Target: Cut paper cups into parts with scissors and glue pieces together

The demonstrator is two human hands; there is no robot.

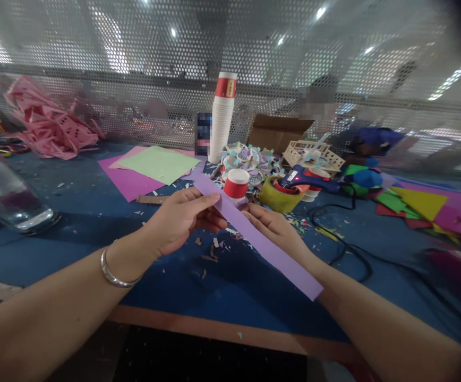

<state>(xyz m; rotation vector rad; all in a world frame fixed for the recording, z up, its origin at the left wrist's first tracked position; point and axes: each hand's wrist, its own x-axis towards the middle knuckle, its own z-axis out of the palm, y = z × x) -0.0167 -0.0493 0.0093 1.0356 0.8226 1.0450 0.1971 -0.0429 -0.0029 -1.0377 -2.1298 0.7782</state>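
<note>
Forearms come in from the near edge of the blue work table [75, 201], and we see a silver bangle [113, 273] on the left wrist. We watch the left hand [178, 220] curl shut, thumb on top, pinching the long lilac paper strip [254, 236] close to its far end. Our right hand [276, 228] lies under the strip, fingers closed loosely around it from below; the strip runs slantwise from above the middle of the table back toward the near right, its near end resting over the right forearm. So both hands have it, lifted clear of the table.

Just beyond the strip's far end we spot a small red and white paper cup [236, 185], and beside it a yellow-green roll of tape [276, 196]. Behind them a tall stack of white paper cups with a red band [222, 116] stands against the perforated metal screen [135, 48] along the far edge. Flat magenta and pale green paper sheets [151, 167] lie left of centre, crumpled pink paper cut-outs [47, 122] at the far left corner, a clear glass jar [3, 196] at the left edge. Folded coloured paper triangles [413, 204] sit to the right, a black cable [346, 244] trailing past them, and paper scraps dot the table under our hands
</note>
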